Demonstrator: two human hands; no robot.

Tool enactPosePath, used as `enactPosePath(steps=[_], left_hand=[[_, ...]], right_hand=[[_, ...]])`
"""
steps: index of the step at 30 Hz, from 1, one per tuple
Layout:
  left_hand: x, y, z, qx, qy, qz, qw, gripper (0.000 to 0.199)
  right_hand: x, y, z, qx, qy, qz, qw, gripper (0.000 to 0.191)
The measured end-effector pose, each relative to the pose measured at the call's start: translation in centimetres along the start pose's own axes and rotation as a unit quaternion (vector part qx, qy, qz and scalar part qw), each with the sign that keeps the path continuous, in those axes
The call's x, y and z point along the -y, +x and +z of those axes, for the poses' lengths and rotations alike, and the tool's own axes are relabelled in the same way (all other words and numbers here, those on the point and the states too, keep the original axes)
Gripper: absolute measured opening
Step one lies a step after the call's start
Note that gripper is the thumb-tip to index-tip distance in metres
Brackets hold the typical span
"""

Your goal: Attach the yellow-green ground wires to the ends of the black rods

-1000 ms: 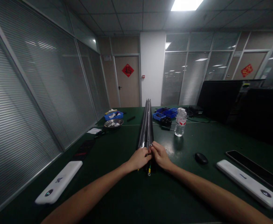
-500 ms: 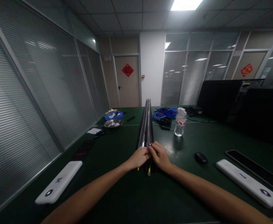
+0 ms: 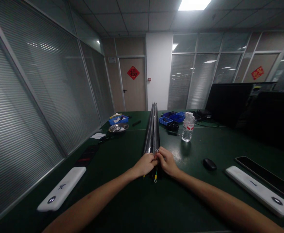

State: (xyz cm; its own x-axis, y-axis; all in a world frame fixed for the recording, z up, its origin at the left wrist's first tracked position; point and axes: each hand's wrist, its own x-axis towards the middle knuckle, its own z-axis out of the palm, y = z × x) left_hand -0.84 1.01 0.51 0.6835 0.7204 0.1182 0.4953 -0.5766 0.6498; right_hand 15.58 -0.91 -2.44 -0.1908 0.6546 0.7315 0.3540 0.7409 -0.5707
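Observation:
A long, dark, shiny pair of rails (image 3: pixel 153 129) runs away from me down the middle of the table. At its near end my left hand (image 3: pixel 145 164) is closed, fingers curled on the rail end. My right hand (image 3: pixel 168 162) meets it there, thumb and forefinger pinched on a small piece at the right rail's end, too small to make out. Below the fingers hangs a yellow-green wire with a ring terminal (image 3: pixel 155 178). The fingers hide most of the rail end.
On the green table (image 3: pixel 122 207) stand a water bottle (image 3: pixel 187 127), blue bins (image 3: pixel 165 121) and a metal bowl (image 3: pixel 118 128). A mouse (image 3: pixel 209 164), a phone-like dark slab (image 3: pixel 265 175) and white devices (image 3: pixel 62 188) lie at the sides. Dark monitors (image 3: pixel 229 103) rise at right.
My right thumb and fingertips have shifted slightly at the rail end. Both hands otherwise stay in place, and the view has moved only a little.

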Motion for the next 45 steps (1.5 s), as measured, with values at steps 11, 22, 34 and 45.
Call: enactPosePath(steps=[11,22,34,45], left_hand=[[0.0,-0.2,0.0,-0.005,-0.007,0.01,1.0,0.024],[0.1,-0.1,-0.2,-0.004,-0.023,0.008,1.0,0.024],[0.2,0.0,-0.2,-0.001,0.0,0.016,1.0,0.023],[-0.4,-0.4,-0.3,-0.018,0.012,0.015,1.0,0.023]], right_hand=[[1.2,0.0,-0.1,-0.02,-0.025,0.001,0.999,0.03],[1.2,0.1,-0.5,0.003,-0.046,-0.013,0.999,0.033],[0.1,0.2,0.0,-0.011,-0.004,0.006,1.0,0.03],[-0.1,0.9,-0.5,0.057,0.085,0.015,0.995,0.043]])
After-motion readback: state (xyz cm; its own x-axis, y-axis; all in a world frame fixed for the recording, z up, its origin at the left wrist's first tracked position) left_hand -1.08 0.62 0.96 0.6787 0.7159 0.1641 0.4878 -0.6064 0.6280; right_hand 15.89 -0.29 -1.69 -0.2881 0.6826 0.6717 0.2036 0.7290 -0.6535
